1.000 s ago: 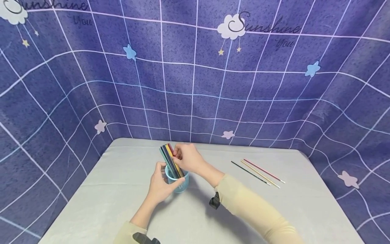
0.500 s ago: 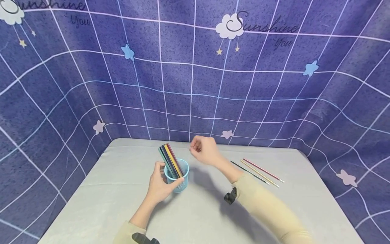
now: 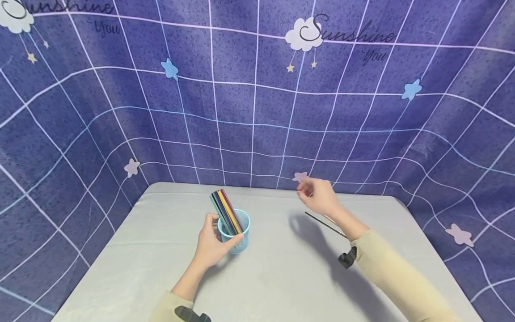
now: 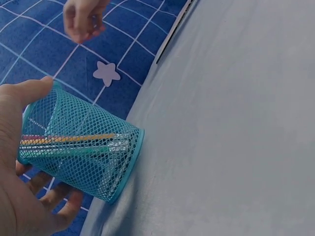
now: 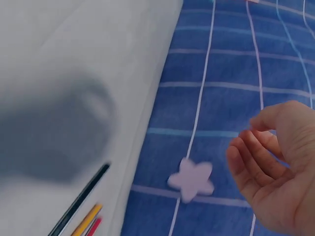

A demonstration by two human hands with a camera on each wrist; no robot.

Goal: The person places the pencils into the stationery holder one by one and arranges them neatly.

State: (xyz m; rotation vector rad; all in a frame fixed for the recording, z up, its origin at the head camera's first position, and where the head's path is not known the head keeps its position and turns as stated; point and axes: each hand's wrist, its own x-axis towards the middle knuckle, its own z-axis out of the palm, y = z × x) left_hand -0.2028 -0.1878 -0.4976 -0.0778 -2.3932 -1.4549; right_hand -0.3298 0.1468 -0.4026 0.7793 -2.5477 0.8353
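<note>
Left hand around the cup, right hand loose in the air.
I see the left hand (image 3: 213,243) gripping the blue mesh cup (image 3: 238,247) between thumb and fingers; it stands on the worktop (image 3: 273,277), coloured pencils (image 3: 225,210) leaning left inside. My right hand (image 3: 319,197) hovers, fingers loosely bent and holding nothing, near a dark pencil (image 5: 81,197), a yellow pencil (image 5: 88,219) and a red pencil (image 5: 94,227) lying there. Behind hangs a grid-patterned blue cloth (image 3: 281,112).

Cup (image 3: 240,245) left — loose pencils (image 5: 79,199) right
</note>
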